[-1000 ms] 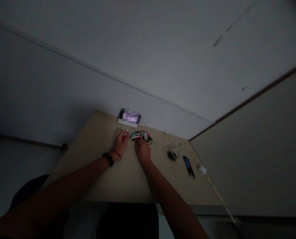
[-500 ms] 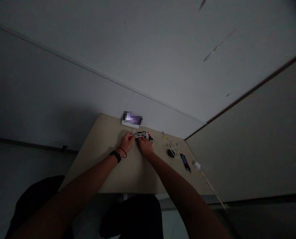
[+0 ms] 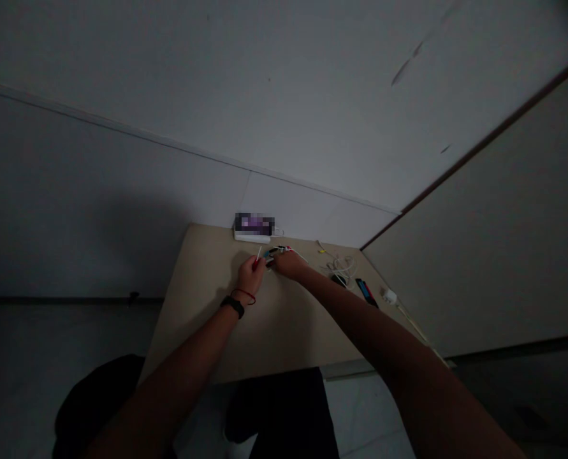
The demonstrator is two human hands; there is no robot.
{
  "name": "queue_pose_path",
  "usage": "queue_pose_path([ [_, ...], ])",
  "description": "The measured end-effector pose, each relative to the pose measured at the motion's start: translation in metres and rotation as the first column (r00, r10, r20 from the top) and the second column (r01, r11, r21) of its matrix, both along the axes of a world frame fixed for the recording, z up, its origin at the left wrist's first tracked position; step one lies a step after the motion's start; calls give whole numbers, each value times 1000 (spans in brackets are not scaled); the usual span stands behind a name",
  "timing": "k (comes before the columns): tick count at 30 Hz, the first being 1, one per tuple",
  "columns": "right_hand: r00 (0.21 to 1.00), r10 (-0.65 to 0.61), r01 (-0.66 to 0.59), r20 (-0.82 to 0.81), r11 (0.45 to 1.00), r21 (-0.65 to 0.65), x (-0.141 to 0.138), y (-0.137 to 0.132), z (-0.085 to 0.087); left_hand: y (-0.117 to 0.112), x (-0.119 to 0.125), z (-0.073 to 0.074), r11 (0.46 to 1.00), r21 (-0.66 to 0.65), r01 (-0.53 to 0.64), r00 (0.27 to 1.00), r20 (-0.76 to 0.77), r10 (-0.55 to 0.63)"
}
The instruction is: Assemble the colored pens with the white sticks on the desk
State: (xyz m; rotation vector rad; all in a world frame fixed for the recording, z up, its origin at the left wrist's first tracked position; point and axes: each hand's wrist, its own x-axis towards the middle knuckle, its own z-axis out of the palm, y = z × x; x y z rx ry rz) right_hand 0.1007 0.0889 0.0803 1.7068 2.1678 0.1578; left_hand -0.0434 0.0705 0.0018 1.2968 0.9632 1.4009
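My left hand (image 3: 251, 274) is closed round a slim stick-like thing (image 3: 259, 253), white at its upper end and red by the fingers; its exact kind is too small to tell. A black wristband and a red cord circle that wrist. Just to the right, my right hand (image 3: 289, 264) reaches over a small heap of pens or similar slim pieces (image 3: 284, 248) in white, black, red and blue. Its fingers curl down at the heap's left side, and what they pinch is too dark and small to make out.
Against the wall, a phone-like screen (image 3: 255, 224), blurred out, leans on a white base (image 3: 252, 238). Right of my hands on the table (image 3: 264, 338) lie a coiled white cable (image 3: 343, 264), a black round object (image 3: 338, 280), dark blue and red pens (image 3: 367, 292) and a white plug (image 3: 389, 296).
My view has shifted slightly. The left hand now shows a red part on the held stick. My right hand has moved further over the heap, covering more of it.
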Motion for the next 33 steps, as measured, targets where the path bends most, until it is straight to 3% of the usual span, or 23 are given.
queue_pose_path([
  [5, 989, -92, 102, -119, 991, 85, 13, -11, -4, 3, 2, 2, 1000, 12, 13, 999, -51, -12],
  [7, 950, -133, 187, -284, 967, 171, 16, -19, -12, 4, 3, 1, 1000, 5, 14, 997, -79, -13],
  [11, 781, -57, 262, -621, 934, 243, 13, -32, -35, 4, 5, -2, 999, 5, 32, 992, -123, -31],
  [15, 600, 61, 275, -797, 920, 278, 3, -35, -51, 4, 4, -2, 1000, -1, 21, 987, -160, -21],
  [19, 527, 111, 298, -842, 904, 306, -7, -33, -59, 4, 2, 0, 1000, -9, -23, 983, -181, 21],
  [26, 508, 159, 281, -846, 898, 338, -11, -37, -76, 3, 2, 3, 998, 1, -55, 953, -297, 53],
  [33, 469, 151, 281, -870, 908, 310, -11, -35, -77, 0, 2, 5, 998, 43, -40, 929, -367, 53],
])
